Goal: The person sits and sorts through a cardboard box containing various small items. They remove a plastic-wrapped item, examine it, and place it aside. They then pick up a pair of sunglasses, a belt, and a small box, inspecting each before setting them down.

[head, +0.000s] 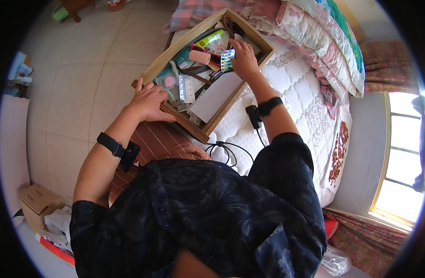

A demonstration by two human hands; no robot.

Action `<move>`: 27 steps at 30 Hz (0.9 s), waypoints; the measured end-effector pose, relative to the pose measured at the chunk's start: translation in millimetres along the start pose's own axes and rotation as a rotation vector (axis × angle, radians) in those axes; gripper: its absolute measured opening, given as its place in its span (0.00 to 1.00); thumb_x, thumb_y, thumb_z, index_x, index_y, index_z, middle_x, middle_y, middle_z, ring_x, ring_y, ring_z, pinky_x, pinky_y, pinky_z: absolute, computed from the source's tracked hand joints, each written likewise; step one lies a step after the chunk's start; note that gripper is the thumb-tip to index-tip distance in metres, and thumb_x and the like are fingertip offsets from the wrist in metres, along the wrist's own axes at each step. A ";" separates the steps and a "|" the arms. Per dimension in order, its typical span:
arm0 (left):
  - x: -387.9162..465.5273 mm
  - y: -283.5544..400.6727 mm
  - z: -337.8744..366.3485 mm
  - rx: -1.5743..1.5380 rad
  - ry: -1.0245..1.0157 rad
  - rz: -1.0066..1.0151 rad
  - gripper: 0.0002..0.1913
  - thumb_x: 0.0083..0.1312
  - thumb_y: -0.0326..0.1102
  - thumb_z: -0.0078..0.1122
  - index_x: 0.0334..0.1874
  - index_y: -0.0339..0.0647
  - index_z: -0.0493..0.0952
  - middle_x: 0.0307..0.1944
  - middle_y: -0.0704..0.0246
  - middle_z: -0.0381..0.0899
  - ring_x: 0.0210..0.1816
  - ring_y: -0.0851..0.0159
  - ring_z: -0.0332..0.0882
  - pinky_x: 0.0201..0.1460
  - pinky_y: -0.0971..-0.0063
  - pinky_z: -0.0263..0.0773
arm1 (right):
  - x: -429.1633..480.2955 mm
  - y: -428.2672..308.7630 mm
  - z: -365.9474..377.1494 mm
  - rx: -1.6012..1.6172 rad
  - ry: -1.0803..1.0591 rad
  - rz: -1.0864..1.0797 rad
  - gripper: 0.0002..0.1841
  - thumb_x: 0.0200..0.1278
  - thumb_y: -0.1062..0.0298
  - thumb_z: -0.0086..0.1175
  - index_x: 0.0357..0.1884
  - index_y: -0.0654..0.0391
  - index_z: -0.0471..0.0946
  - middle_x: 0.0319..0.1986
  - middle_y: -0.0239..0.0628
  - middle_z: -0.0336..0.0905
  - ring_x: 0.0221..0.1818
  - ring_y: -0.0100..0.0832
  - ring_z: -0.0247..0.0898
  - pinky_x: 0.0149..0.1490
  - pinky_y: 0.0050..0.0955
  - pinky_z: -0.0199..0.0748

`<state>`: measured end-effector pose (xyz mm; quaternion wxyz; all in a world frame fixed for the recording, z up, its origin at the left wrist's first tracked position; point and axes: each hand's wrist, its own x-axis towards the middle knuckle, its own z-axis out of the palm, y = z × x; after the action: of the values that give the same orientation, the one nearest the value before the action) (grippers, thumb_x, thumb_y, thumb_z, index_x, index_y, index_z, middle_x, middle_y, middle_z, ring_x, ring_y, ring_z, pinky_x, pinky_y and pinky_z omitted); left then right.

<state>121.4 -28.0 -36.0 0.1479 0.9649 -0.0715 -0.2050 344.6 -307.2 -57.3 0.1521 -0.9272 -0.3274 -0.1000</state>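
A wooden drawer [190, 127] full of small household items lies in front of me, resting on the bed. My left hand [148, 100] grips its near left corner, fingers over the rim and thumb along the front board. Inside the drawer, my right hand [245, 59] holds a blister pack of green and yellow capsules [227, 60] by its edge. To the left of that pack lie a pink cylinder [199, 57] and a yellow-green tube [209, 40]. Nearer me are a white blister pack [186, 88] and a white paper sheet [217, 97].
The drawer sits on a white quilted mattress [296, 87] with folded quilts [313, 45] at the far right. A looped black cable [230, 147] lies beside the drawer. Reddish-brown pieces [338, 153] are spread near the window. Tiled floor [73, 90] extends left.
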 end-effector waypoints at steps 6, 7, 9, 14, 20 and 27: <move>2.3 -6.1 6.0 -0.043 0.034 0.013 0.32 0.43 0.68 0.74 0.37 0.47 0.82 0.49 0.65 0.79 0.65 0.55 0.66 0.78 0.40 0.32 | 12.6 4.0 9.6 -0.097 -0.243 0.078 0.23 0.57 0.77 0.55 0.57 0.50 0.78 0.48 0.38 0.83 0.55 0.46 0.76 0.61 0.42 0.74; 2.8 -6.2 6.5 -0.043 0.031 0.013 0.32 0.43 0.68 0.74 0.37 0.47 0.82 0.49 0.65 0.79 0.65 0.55 0.66 0.78 0.40 0.32 | 11.3 9.1 5.0 -0.084 -0.267 0.096 0.21 0.57 0.77 0.55 0.54 0.51 0.80 0.44 0.38 0.85 0.53 0.45 0.78 0.59 0.42 0.75; 3.0 -6.4 6.3 -0.033 0.032 0.009 0.31 0.43 0.68 0.74 0.38 0.48 0.82 0.50 0.66 0.79 0.66 0.55 0.66 0.78 0.40 0.32 | 2.2 18.1 -4.1 0.199 -0.113 0.175 0.17 0.57 0.77 0.61 0.50 0.57 0.82 0.39 0.40 0.86 0.43 0.39 0.82 0.50 0.36 0.78; 3.0 -3.9 4.0 -0.023 0.019 0.010 0.32 0.44 0.69 0.73 0.38 0.48 0.82 0.50 0.66 0.79 0.66 0.55 0.65 0.78 0.40 0.32 | -26.0 30.2 -21.5 1.079 -0.066 0.584 0.16 0.65 0.73 0.62 0.55 0.63 0.77 0.37 0.30 0.83 0.34 0.19 0.75 0.37 0.19 0.72; 1.0 -1.8 4.5 -0.009 0.035 0.006 0.32 0.44 0.69 0.73 0.39 0.48 0.82 0.51 0.67 0.79 0.66 0.56 0.65 0.78 0.40 0.33 | -63.8 19.8 -31.2 1.524 -0.119 0.709 0.14 0.74 0.73 0.52 0.59 0.61 0.75 0.40 0.30 0.80 0.31 0.18 0.71 0.34 0.16 0.68; -0.4 -1.3 5.2 -0.020 0.059 0.013 0.31 0.44 0.68 0.74 0.38 0.47 0.82 0.52 0.66 0.79 0.66 0.55 0.66 0.78 0.40 0.33 | -137.2 48.2 -54.9 1.539 -0.015 0.978 0.19 0.78 0.68 0.48 0.66 0.58 0.69 0.41 0.29 0.77 0.39 0.25 0.73 0.44 0.23 0.74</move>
<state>119.0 -28.0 -40.8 0.1610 0.9684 -0.0712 -0.1764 265.7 -441.1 -55.6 0.7522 -0.6056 0.1247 0.2278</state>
